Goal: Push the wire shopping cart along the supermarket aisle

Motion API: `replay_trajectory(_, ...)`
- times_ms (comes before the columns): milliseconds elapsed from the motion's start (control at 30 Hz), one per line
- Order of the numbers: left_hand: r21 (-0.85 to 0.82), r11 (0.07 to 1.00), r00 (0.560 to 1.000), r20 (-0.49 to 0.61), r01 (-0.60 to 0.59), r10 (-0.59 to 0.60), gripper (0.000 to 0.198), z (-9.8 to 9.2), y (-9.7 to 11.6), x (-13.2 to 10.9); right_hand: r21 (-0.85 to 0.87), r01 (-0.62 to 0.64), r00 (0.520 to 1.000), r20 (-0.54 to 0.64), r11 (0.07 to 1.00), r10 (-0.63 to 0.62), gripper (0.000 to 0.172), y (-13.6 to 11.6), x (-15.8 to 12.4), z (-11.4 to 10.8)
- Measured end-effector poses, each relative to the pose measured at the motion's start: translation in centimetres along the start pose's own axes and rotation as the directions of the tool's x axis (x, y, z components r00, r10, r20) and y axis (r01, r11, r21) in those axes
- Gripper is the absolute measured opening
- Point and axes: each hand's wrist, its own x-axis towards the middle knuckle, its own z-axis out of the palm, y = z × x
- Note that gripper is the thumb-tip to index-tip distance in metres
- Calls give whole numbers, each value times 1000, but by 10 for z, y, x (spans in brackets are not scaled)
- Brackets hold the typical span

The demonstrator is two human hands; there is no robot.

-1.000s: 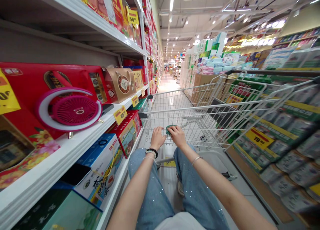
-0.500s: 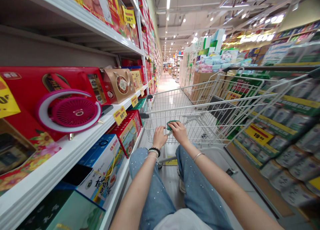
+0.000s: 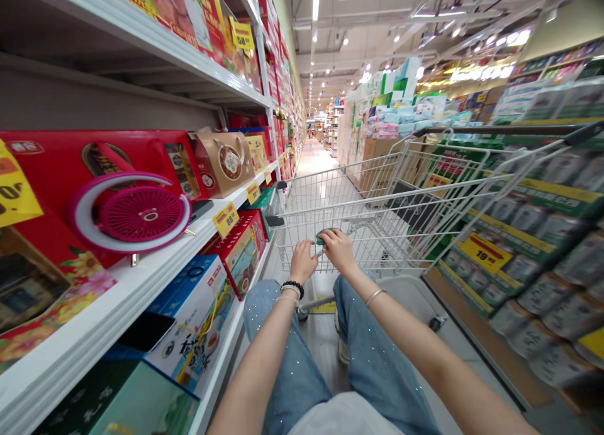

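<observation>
Slightly higher in view than a moment earlier, one green grip [image 3: 321,237] on a wire shopping cart [image 3: 358,233] is held between two hands, with the left hand [image 3: 303,262] and right hand [image 3: 338,249] curled narrowly around it. Its long axis is mostly hidden; the cart points forward, away from the grip. Left of the grip, one pink fan [image 3: 141,213] is propped on a white shelf [image 3: 141,281]; right of it, rows of green-labelled tins [image 3: 561,299] are stacked.
</observation>
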Motion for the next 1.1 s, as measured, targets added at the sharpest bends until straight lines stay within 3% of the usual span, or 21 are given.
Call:
replay_trajectory(133, 53, 998, 998, -40, -41, 43, 39, -22, -14, -2, 8, 43, 994, 99, 999, -44, 32, 1, -1, -6)
replay_trajectory(233, 193, 981, 991, -135, 2, 24, 44, -36, -28, -6, 23, 89, 996, 18, 996, -89, 36, -2, 10, -10)
replay_trajectory(300, 252, 968, 993, -114, -2, 31, 47, -39, -34, -8, 28, 100, 994, -45, 995, -98, 39, -6, 19, -8)
replay_trajectory(433, 260, 966, 1000, -23, -14, 21, 49, -34, -39, -9, 45, 110, 987, -127, 993, -103, 41, -10, 20, 9)
replay_trajectory(600, 234, 971, 998, -56, 54, -42, 37, -28, -38, -3, 64, 183, 981, -83, 981, -178, 40, -5, -6, 34)
replay_trajectory(700, 234, 970, 998, -50, 57, -47, 30, -28, -35, -1, 81, 147, 986, -89, 986, -139, 41, -8, -8, 31)
replay_trajectory(900, 246, 967, 997, -61, 60, -46, 30, -25, -29, -6, 98, 98, 975, -210, 990, -76, 47, -13, 19, 7)
replay_trajectory(1100, 198, 978, 998, -44, 63, -55, 30, -28, -22, -9, 100, 66, 993, -107, 993, -55, 45, -12, 3, 15)
